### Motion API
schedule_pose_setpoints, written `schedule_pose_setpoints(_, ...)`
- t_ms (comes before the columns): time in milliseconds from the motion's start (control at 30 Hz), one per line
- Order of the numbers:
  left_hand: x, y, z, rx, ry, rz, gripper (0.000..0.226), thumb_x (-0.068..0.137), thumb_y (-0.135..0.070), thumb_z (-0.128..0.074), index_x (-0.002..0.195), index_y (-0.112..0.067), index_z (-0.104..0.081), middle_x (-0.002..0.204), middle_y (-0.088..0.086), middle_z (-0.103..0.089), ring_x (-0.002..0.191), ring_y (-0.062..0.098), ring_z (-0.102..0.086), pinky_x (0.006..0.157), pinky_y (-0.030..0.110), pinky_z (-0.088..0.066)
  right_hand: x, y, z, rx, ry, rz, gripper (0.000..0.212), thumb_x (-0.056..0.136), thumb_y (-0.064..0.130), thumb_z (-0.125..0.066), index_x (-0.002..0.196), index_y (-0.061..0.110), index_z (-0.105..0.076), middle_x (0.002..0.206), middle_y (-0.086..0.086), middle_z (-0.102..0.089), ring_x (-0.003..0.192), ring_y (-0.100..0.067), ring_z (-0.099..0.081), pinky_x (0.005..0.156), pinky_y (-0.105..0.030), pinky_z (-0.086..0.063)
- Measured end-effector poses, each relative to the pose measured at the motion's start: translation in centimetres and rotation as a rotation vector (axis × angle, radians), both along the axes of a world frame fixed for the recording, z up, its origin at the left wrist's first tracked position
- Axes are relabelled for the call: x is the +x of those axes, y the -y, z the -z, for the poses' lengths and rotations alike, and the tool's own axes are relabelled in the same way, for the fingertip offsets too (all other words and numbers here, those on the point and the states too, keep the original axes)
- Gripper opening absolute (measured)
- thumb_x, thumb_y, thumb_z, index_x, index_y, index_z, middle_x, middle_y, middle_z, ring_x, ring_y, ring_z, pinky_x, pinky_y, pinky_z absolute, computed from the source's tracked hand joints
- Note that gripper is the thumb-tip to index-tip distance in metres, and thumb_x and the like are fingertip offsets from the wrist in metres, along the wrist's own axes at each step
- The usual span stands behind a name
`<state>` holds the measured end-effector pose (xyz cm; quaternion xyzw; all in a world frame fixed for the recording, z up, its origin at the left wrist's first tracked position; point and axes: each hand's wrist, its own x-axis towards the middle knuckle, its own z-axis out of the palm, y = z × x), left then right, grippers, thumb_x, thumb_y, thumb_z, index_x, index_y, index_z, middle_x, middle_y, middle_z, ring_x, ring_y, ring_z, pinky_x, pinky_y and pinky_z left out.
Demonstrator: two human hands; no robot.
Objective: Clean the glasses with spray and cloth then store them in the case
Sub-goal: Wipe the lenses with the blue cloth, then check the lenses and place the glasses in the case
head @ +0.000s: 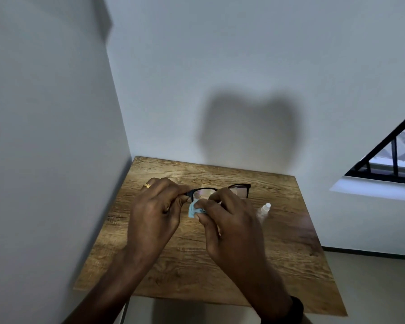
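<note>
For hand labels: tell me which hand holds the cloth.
The right hand pinches the blue cloth at the glasses; the left hand, the ringed one, grips only the frame's end.

no readable text anywhere, spray bottle (pixel 265 208) shows no legible label, glasses (pixel 220 191) frame carries no visible brand

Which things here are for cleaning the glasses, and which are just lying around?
For the job: glasses, gripped by the left hand; cloth, pinched in the right hand against a lens; spray bottle, on the table.
Just there: ring; wristband; window.
</note>
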<state>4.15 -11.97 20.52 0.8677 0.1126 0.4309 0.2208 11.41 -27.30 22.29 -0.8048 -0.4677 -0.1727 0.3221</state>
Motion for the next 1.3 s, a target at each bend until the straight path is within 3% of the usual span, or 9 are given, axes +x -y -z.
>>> schedule_pose_setpoints(200,-0.3,-0.4,0.4,-0.063,0.036,-0.040,0.020,0.081,0.003,-0.078,0.095,-0.010,-0.080,0.085,0.000,-0.073,0.080,0.018,-0.066,0.071,0.030,-0.050,0.9,2.9,0.3,0.076,-0.162,0.060,0.016,0.087,0.023,-0.069,0.102,0.021,-0.072,0.096,0.009,-0.062,0.083,-0.009,-0.060,0.065,-0.037,-0.054)
schedule_pose_setpoints(400,-0.2,-1.1,0.4,-0.112,0.074,-0.082,0.015,0.082,-0.002,-0.076,0.094,-0.008,-0.081,0.088,0.001,-0.075,0.081,0.021,-0.069,0.075,0.031,-0.051,1.9,5.6,-1.3,0.307,-0.164,0.125,0.014,0.085,0.015,-0.074,0.098,0.011,-0.073,0.091,0.004,-0.068,0.076,-0.006,-0.063,0.063,-0.015,-0.050)
schedule_pose_setpoints(500,-0.2,-1.2,0.0,-0.104,0.088,-0.090,0.014,0.082,-0.003,-0.075,0.094,-0.009,-0.081,0.088,0.001,-0.075,0.083,0.017,-0.066,0.077,0.022,-0.048,2.7,6.4,-0.8,0.362,-0.206,0.192,0.014,0.085,0.012,-0.077,0.098,0.010,-0.072,0.090,0.004,-0.070,0.077,-0.005,-0.063,0.065,-0.009,-0.047)
schedule_pose_setpoints(600,-0.1,-1.2,-0.3,-0.098,0.090,-0.093,0.014,0.083,-0.002,-0.075,0.094,-0.009,-0.080,0.088,0.001,-0.074,0.084,0.014,-0.063,0.081,0.013,-0.042,3.7,6.7,1.1,0.350,-0.260,0.245,0.018,0.083,0.010,-0.076,0.100,0.014,-0.072,0.090,0.005,-0.071,0.077,-0.006,-0.065,0.064,-0.014,-0.050)
schedule_pose_setpoints(767,0.0,-1.1,-0.4,-0.092,0.083,-0.077,0.012,0.085,-0.005,-0.073,0.094,-0.009,-0.081,0.088,0.000,-0.075,0.084,0.014,-0.064,0.077,0.019,-0.046,6.9,6.7,8.6,0.151,-0.378,0.422,0.017,0.083,0.017,-0.078,0.099,0.019,-0.073,0.084,0.006,-0.072,0.068,-0.005,-0.065,0.057,-0.029,-0.056)
schedule_pose_setpoints(933,0.1,-0.9,-0.4,-0.077,0.077,-0.053,0.015,0.085,-0.005,-0.075,0.097,-0.012,-0.080,0.089,0.000,-0.075,0.084,0.021,-0.068,0.074,0.034,-0.050,10.1,8.2,17.2,-0.078,-0.429,0.622,0.012,0.086,0.025,-0.074,0.097,0.024,-0.072,0.083,0.007,-0.071,0.068,-0.009,-0.062,0.057,-0.023,-0.044)
schedule_pose_setpoints(1133,0.4,-0.7,-0.3,-0.066,0.081,-0.036,0.016,0.084,-0.002,-0.075,0.097,-0.011,-0.080,0.088,0.000,-0.074,0.083,0.020,-0.067,0.073,0.037,-0.051,9.7,10.0,24.1,-0.330,-0.470,0.564,0.007,0.091,0.025,-0.065,0.086,0.026,-0.060,0.088,0.007,-0.058,0.076,-0.014,-0.059,0.058,-0.025,-0.040)
schedule_pose_setpoints(1233,0.5,-0.7,-0.5,-0.061,0.078,-0.039,0.017,0.083,-0.002,-0.075,0.096,-0.011,-0.080,0.088,0.000,-0.074,0.083,0.020,-0.067,0.073,0.036,-0.050,9.7,10.4,24.8,-0.409,-0.489,0.555,0.005,0.091,0.028,-0.064,0.094,0.025,-0.061,0.096,0.003,-0.059,0.084,-0.017,-0.060,0.063,-0.027,-0.045)
schedule_pose_setpoints(1300,0.6,-0.7,-0.5,-0.056,0.074,-0.041,0.017,0.083,-0.002,-0.075,0.096,-0.011,-0.080,0.088,0.000,-0.075,0.083,0.020,-0.068,0.073,0.035,-0.050,10.4,9.8,23.1,-0.501,-0.484,0.572,0.020,0.090,0.036,-0.063,0.107,0.025,-0.065,0.106,0.000,-0.062,0.091,-0.017,-0.061,0.069,-0.031,-0.051)
